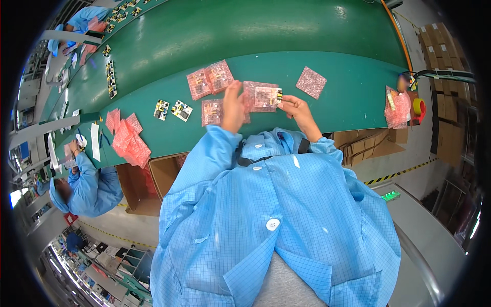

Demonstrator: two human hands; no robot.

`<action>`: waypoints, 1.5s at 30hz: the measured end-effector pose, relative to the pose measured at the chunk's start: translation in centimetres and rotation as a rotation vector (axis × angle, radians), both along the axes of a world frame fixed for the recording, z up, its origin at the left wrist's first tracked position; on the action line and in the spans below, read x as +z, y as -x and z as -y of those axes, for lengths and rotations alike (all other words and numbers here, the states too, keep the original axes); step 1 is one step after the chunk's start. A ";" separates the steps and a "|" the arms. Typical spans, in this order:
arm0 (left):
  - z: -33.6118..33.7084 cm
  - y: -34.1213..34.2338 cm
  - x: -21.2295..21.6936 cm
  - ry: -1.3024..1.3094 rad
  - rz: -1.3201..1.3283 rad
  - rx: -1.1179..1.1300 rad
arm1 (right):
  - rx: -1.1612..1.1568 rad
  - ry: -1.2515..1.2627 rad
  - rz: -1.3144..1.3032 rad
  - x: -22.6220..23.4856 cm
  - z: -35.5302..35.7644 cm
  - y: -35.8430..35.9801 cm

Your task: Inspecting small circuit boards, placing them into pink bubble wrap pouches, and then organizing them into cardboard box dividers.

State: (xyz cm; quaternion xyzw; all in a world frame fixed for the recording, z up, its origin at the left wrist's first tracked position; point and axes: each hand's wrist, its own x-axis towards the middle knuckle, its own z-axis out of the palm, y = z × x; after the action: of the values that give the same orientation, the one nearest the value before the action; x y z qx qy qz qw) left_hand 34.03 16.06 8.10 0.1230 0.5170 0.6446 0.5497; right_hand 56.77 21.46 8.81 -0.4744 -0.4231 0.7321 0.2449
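r fingers [289,106] pinched on pcb [277,95] partly in bubble bag [261,108]; l hand [235,109] grip unclear

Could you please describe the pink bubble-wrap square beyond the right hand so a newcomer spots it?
On the green worktop, find the right hand. Beyond it, to its right, lies a pink bubble-wrap square turned like a diamond. It lies alone, whereas the pink packets near the left hand cluster together.

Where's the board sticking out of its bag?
Head view, upper half, just right of centre: the board sits partly inside a pink bubble bag, between the left hand and right hand, its outer end at the right fingertips.
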 end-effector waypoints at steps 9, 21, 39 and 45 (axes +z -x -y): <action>3.6 1.3 1.1 0.077 0.383 -0.527 | 0.217 0.088 -0.151 1.5 0.1 1.7; 4.7 0.6 -2.2 -0.174 -0.149 -0.573 | 0.257 0.303 -0.371 1.3 0.3 1.5; 6.9 2.5 2.1 0.037 0.385 -0.313 | 0.387 0.039 -0.105 1.4 -0.1 6.0; 7.8 3.2 1.9 0.014 0.418 -0.198 | 0.423 -0.010 -0.009 0.5 0.1 8.1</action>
State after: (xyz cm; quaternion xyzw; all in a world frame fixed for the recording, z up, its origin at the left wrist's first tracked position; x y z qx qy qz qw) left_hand 30.80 8.24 10.00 0.0331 0.3819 0.5954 0.7060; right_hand 48.63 21.41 9.28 -0.3707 -0.5157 0.7672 0.0898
